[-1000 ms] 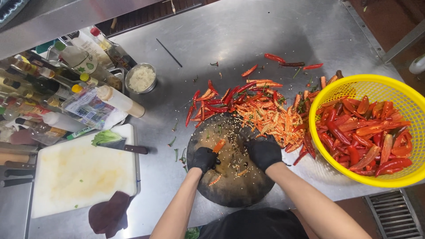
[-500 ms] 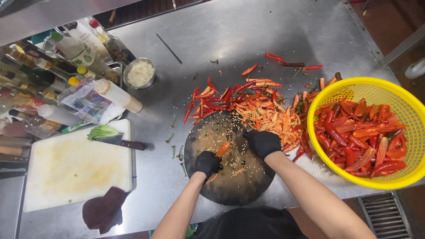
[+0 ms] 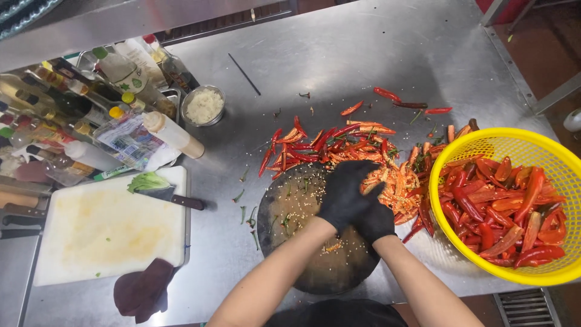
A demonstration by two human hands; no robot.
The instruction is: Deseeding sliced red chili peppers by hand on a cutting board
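Note:
Both my hands wear black gloves and meet at the right edge of a round dark chopping board [image 3: 296, 212] strewn with seeds. My left hand [image 3: 345, 192] lies partly over my right hand [image 3: 376, 221], its fingers against a heap of cut orange-red chilli pieces [image 3: 400, 181]. Much of my right hand is covered, so its grip is unclear. Whole red chillies [image 3: 302, 148] lie scattered on the steel table beyond the board. A yellow mesh basket [image 3: 514, 132] to the right holds more split red chillies [image 3: 502, 200].
A white cutting board [image 3: 103, 230] on the left carries a knife [image 3: 175, 197] and a green leaf [image 3: 147, 180], with a dark cloth [image 3: 142, 290] at its corner. Sauce bottles [image 3: 72, 103], a squeeze bottle [image 3: 172, 134] and a small metal bowl [image 3: 204, 105] crowd the back left.
Both hands have moved from the middle of the round board to its right edge. They were apart and are now together against the chilli heap.

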